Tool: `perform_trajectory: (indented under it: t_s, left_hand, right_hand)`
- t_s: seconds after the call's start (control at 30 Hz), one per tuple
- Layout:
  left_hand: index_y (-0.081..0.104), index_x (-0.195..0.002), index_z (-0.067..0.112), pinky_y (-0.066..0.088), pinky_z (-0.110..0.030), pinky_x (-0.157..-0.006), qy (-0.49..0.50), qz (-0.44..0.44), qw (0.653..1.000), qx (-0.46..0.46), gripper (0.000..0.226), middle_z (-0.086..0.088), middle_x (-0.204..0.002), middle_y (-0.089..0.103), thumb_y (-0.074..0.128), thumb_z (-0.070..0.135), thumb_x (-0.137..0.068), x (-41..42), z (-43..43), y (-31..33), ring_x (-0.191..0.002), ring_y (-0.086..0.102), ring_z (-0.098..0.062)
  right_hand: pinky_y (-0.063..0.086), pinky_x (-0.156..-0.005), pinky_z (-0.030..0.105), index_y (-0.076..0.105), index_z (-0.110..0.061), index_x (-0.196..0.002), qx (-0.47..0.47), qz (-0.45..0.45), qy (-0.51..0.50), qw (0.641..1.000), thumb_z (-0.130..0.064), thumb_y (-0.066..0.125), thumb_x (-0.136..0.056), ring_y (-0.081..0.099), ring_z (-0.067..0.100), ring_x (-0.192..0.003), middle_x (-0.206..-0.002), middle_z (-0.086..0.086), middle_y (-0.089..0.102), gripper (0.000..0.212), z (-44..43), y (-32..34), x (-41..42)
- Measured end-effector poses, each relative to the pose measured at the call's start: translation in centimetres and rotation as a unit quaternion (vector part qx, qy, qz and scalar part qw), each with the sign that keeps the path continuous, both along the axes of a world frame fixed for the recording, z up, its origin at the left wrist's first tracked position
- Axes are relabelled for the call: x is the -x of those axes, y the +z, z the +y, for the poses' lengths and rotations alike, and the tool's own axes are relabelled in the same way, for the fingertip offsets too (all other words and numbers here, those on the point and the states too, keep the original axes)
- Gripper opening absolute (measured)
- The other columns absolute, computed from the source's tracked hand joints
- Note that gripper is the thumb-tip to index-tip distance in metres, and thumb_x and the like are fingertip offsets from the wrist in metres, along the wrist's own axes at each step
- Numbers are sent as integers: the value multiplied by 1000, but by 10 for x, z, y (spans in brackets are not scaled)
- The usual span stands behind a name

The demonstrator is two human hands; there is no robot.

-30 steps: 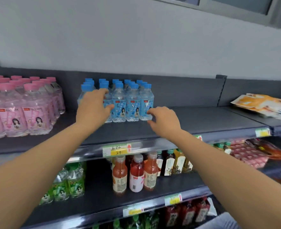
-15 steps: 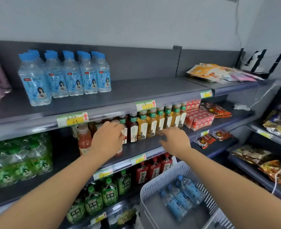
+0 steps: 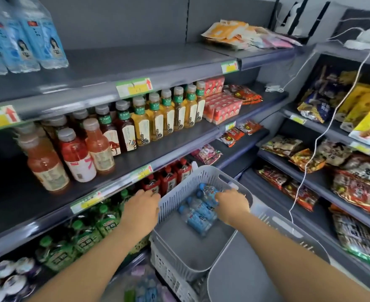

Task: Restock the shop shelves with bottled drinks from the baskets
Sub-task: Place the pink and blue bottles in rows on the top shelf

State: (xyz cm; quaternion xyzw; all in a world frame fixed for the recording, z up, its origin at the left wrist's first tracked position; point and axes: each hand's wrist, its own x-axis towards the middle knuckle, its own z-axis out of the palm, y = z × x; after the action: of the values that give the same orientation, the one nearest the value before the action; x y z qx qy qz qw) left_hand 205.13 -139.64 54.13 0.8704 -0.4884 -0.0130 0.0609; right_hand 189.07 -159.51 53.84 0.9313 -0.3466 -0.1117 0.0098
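The right hand (image 3: 232, 205) is down inside the grey basket (image 3: 179, 192), with its fingers curled over a water bottle (image 3: 208, 191) at the far end of the pile. It looks like a grip just being taken, and the bottle is not yet lifted. A few more blue-capped bottles (image 3: 198, 216) lie on their sides below it, close together on the basket floor.

The left hand (image 3: 141, 211) hovers just outside the basket's left wall, near the rim. Its fingers point away from the camera, so I cannot tell whether they are closed, or whether they touch the basket. Nothing shows in that hand.

Around the basket stand the shelves. Red bottles (image 3: 169, 182) are just behind it, juice and tea bottles (image 3: 153, 118) fill the shelf above, and at the top left is a row of matching water (image 3: 38, 35). The top shelf (image 3: 136, 62) has bare board to the right of that row.

The step in hand is the pick-up from the basket. The next move likely calls for a firm hold round the bottle's body and a lift clear of the rim. Then comes a long reach up and left to stand the bottle upright beside its fellows without knocking them over.
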Motion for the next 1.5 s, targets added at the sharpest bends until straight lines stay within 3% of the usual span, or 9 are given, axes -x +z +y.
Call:
perform_trajectory:
  t_s: [0.43,0.63,0.8,0.9,1.03,1.17,1.3,1.4,1.5]
  left_hand:
    - [58,-103,17,48,-35,-89,-16,59,989,-132,12,-1,-105,59,52,20,-93,21,-121,-138,-108,51,-21]
    - [59,-112,14,49,-35,-84,6,63,980,-188,27,-3,-111,59,52,7,-87,16,-157,-192,-107,51,-23]
    - [57,-116,13,49,-35,-79,27,92,974,-203,34,-7,-112,60,48,2,-86,15,-176,-229,-106,54,-24]
    - [55,-113,10,51,-35,-76,122,205,959,-155,26,-8,-105,61,52,8,-87,19,-185,-247,-98,60,-26]
    - [50,-90,14,46,-29,-64,326,399,856,39,28,4,-78,56,74,20,-78,28,-198,-264,-83,63,-22]
    - [53,-120,-2,53,-39,-85,458,529,702,128,63,-15,-113,65,85,15,-68,24,-206,-284,-101,64,-29]
    - [55,-117,-3,56,-38,-70,497,634,573,149,54,-20,-109,67,82,6,-70,25,-209,-292,-90,66,-30]
    - [54,-112,-1,58,-39,-62,476,678,542,142,48,-22,-108,67,77,-5,-70,34,-210,-284,-86,67,-32]
    - [47,-113,5,49,-27,-39,455,670,572,130,54,-15,-104,66,77,-6,-69,44,-206,-268,-77,66,-27]
  right_hand:
    - [48,-88,36,62,-14,-116,-93,63,-5,994,-20,60,-84,50,28,-116,-116,8,59,33,-110,-116,-8]
    - [46,-93,40,44,-9,-130,-150,16,-57,987,-18,59,-89,48,34,-119,-128,15,49,45,-147,-164,-33]
    - [46,-90,40,44,-6,-129,-93,12,-48,994,-35,58,-90,49,33,-116,-126,17,50,50,-154,-191,-50]
    - [49,-83,40,45,-5,-128,-83,35,-43,995,-52,62,-84,50,31,-112,-123,14,47,66,-153,-203,-57]
    - [49,-82,37,39,-8,-125,-180,12,-87,980,-50,69,-79,57,31,-109,-121,14,52,68,-154,-217,-61]
    - [48,-79,36,40,-10,-118,-204,1,-82,976,-41,72,-78,59,32,-105,-116,13,57,60,-153,-224,-66]
    - [47,-80,35,42,-11,-120,-208,22,-69,975,-45,73,-74,57,31,-104,-116,13,55,65,-153,-224,-66]
    - [44,-90,39,44,-11,-127,-221,53,-66,972,-54,73,-69,46,34,-113,-123,15,45,78,-145,-222,-66]
    - [49,-82,32,52,-12,-116,-285,56,-95,952,-48,76,-69,51,24,-103,-116,10,50,65,-137,-216,-66]
